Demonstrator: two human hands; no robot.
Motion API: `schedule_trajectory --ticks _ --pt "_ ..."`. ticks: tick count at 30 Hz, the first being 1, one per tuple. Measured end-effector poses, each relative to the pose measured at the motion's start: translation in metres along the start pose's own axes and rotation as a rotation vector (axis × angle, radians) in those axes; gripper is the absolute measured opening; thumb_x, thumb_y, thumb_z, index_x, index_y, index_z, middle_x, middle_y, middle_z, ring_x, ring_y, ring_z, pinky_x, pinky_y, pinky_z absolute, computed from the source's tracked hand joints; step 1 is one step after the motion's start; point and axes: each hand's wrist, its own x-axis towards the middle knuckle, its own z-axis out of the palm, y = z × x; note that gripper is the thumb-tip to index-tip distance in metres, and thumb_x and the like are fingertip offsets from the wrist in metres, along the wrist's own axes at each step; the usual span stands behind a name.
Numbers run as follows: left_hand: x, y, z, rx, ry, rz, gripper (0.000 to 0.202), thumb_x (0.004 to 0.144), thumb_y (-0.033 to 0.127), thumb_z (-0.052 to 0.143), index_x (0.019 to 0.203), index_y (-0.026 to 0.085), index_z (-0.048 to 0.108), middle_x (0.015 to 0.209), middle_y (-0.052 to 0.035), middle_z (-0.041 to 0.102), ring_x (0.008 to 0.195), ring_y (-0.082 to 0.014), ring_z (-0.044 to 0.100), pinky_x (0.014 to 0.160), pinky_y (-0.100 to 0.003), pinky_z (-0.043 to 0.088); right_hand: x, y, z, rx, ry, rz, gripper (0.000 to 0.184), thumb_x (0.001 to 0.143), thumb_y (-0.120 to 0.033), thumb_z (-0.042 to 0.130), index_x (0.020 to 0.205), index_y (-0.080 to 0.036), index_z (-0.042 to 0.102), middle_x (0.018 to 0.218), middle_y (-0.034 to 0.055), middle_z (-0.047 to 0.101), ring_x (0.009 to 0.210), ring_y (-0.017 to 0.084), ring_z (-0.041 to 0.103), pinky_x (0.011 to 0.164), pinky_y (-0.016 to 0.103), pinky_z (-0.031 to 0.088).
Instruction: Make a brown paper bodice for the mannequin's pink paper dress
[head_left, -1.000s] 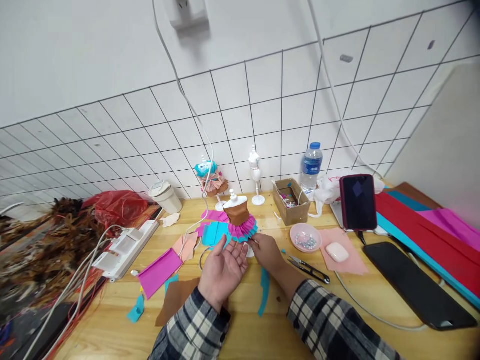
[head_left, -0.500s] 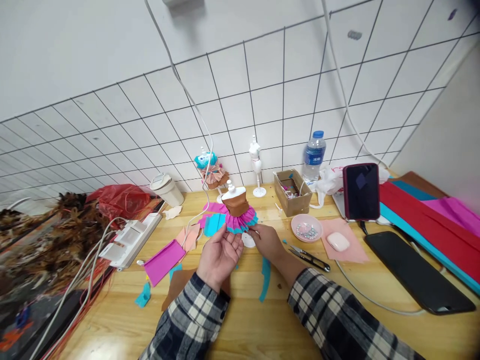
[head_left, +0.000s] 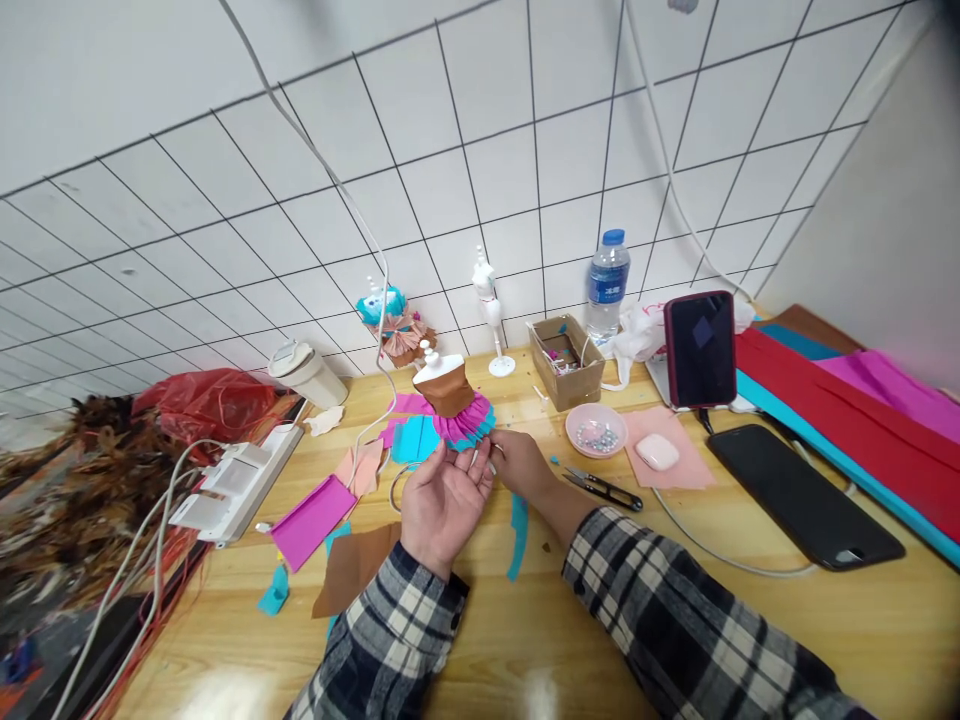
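Observation:
A small white dress-form mannequin [head_left: 439, 368] leans left in front of me, dressed in a brown paper bodice [head_left: 448, 394] and a pleated magenta skirt [head_left: 459, 416] with turquoise trim. My left hand [head_left: 444, 500] is palm up with its fingers spread, the fingertips and thumb touching the skirt's lower edge from below. At the hem's right side, my right hand [head_left: 517, 462] pinches the skirt's edge between closed fingers. The stand under the skirt is mostly hidden by my hands. A turquoise paper strip [head_left: 517, 535] lies on the table below my right hand.
Thread snips [head_left: 604, 489], a pink bead bowl [head_left: 596, 430] and a cardboard box [head_left: 566, 372] sit to the right. Behind stand a bare mannequin [head_left: 490, 300] and a dressed one [head_left: 397, 325]. A power strip [head_left: 236, 485] and magenta paper [head_left: 313, 521] are on the left.
The dressed mannequin has tipped further left, its skirt tilting with it. Both hands stay at the hem, the left palm turned up. The whole view has shifted slightly.

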Motion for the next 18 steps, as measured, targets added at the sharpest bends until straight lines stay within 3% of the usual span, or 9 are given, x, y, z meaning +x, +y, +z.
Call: schedule_trajectory --ticks 9,18 --pt "-0.0027 0.0044 0.0025 0.068 0.039 0.023 0.013 0.089 0.022 0.057 0.079 0.018 0.064 0.092 -0.0052 0.073 0.092 -0.0202 0.068 0.078 -0.033 0.054 0.0013 -0.0038 -0.0039 0.008 -0.017 0.005 0.023 0.09 -0.016 0.048 0.088 -0.019 0.071 0.087 0.0057 0.074 0.082 0.019 0.065 0.071 0.024 0.041" --pt "0.0014 -0.0041 0.0033 0.135 0.068 0.167 0.009 0.083 0.008 0.063 0.086 0.017 0.065 0.089 -0.004 0.074 0.084 -0.0166 0.07 0.072 -0.028 0.056 0.0009 -0.0032 -0.0033 0.05 -0.011 -0.024 0.023 0.093 -0.017 0.047 0.092 -0.02 0.071 0.087 0.0049 0.074 0.081 0.018 0.065 0.071 0.024 0.042"
